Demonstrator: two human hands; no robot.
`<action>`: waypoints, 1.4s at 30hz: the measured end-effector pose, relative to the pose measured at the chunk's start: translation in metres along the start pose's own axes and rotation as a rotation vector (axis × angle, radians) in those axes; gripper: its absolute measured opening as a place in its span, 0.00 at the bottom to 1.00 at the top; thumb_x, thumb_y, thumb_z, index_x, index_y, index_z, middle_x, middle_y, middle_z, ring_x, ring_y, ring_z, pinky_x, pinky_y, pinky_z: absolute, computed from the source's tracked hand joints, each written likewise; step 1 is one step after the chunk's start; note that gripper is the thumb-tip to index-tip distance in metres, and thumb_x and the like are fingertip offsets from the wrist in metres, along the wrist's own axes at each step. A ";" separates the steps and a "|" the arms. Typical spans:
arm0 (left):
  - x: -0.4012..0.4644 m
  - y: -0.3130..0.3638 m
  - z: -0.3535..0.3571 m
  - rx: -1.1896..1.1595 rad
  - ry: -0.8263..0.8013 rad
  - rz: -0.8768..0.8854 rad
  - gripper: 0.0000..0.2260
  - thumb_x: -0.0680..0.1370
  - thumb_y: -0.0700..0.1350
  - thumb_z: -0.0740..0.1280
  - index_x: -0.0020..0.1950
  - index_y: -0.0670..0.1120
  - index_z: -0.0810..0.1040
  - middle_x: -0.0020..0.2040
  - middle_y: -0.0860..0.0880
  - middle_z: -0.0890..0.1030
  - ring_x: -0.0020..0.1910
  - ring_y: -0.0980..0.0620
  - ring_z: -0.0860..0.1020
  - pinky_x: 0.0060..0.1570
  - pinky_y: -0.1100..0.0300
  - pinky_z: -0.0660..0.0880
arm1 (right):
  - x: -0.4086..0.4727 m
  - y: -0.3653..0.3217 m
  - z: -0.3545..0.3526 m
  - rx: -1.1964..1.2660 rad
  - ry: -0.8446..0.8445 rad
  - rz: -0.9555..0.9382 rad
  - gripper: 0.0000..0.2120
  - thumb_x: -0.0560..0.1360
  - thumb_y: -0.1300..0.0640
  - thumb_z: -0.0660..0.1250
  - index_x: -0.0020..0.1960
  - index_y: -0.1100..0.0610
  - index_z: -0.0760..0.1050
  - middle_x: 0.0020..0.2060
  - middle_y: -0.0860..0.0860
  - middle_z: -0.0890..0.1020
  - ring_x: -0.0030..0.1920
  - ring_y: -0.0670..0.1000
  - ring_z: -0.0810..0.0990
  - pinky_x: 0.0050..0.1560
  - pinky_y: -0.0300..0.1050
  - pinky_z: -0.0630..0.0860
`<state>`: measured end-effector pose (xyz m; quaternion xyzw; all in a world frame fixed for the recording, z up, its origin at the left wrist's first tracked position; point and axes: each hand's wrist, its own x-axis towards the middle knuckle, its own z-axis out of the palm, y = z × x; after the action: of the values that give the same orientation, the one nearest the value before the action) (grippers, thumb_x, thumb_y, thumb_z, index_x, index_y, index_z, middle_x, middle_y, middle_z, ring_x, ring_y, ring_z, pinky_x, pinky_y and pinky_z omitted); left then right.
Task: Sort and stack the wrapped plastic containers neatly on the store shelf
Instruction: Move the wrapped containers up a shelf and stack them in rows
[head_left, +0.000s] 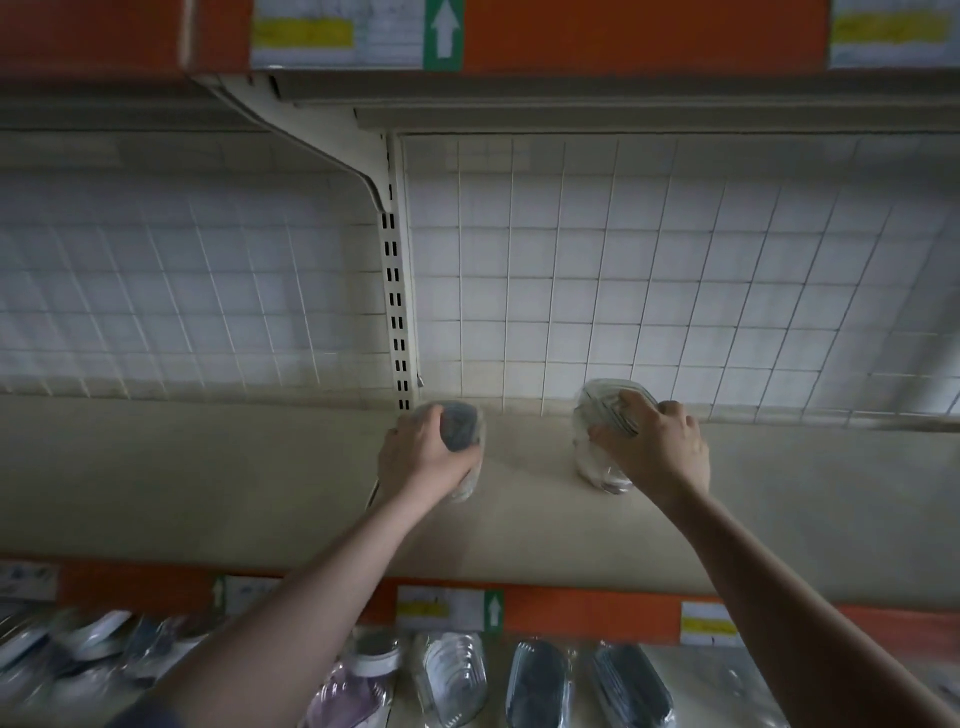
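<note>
Two wrapped plastic containers stand near the back of a beige shelf. My left hand grips the left container, which has a dark grey lid and a clear body. My right hand rests on top of the right container, a clear one with a pale lid, fingers curled over it. Both containers are about a hand's width from the white wire-grid back panel. The hands partly hide both of them.
On the shelf below lie several more wrapped containers, some dark-lidded, some lilac. An orange price rail with labels edges the shelf front. A slotted upright and bracket divide the back panel. Another shelf hangs overhead.
</note>
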<state>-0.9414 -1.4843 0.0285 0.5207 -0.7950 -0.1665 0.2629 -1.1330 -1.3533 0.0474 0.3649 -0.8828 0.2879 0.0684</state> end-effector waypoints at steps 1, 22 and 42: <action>-0.003 -0.002 -0.005 -0.006 0.007 0.019 0.26 0.69 0.59 0.68 0.64 0.53 0.70 0.62 0.47 0.73 0.60 0.44 0.72 0.55 0.55 0.71 | -0.007 -0.003 -0.002 0.005 0.006 0.004 0.25 0.69 0.39 0.66 0.64 0.46 0.70 0.56 0.56 0.72 0.58 0.59 0.70 0.59 0.50 0.67; -0.180 -0.024 -0.057 -0.013 0.115 0.038 0.29 0.70 0.58 0.68 0.68 0.52 0.68 0.61 0.44 0.72 0.59 0.44 0.72 0.57 0.52 0.72 | -0.179 0.025 -0.043 0.008 -0.041 -0.059 0.26 0.69 0.38 0.66 0.65 0.46 0.70 0.56 0.58 0.73 0.56 0.60 0.71 0.56 0.50 0.67; -0.259 -0.070 0.046 0.023 -0.080 0.006 0.32 0.71 0.58 0.69 0.72 0.50 0.64 0.66 0.44 0.70 0.63 0.44 0.71 0.57 0.53 0.69 | -0.268 0.113 0.008 -0.082 -0.175 0.009 0.29 0.70 0.36 0.65 0.66 0.48 0.68 0.59 0.58 0.72 0.59 0.60 0.70 0.58 0.52 0.68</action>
<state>-0.8339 -1.2758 -0.1094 0.5141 -0.8083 -0.1774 0.2256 -1.0161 -1.1312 -0.0993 0.3818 -0.8980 0.2185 0.0045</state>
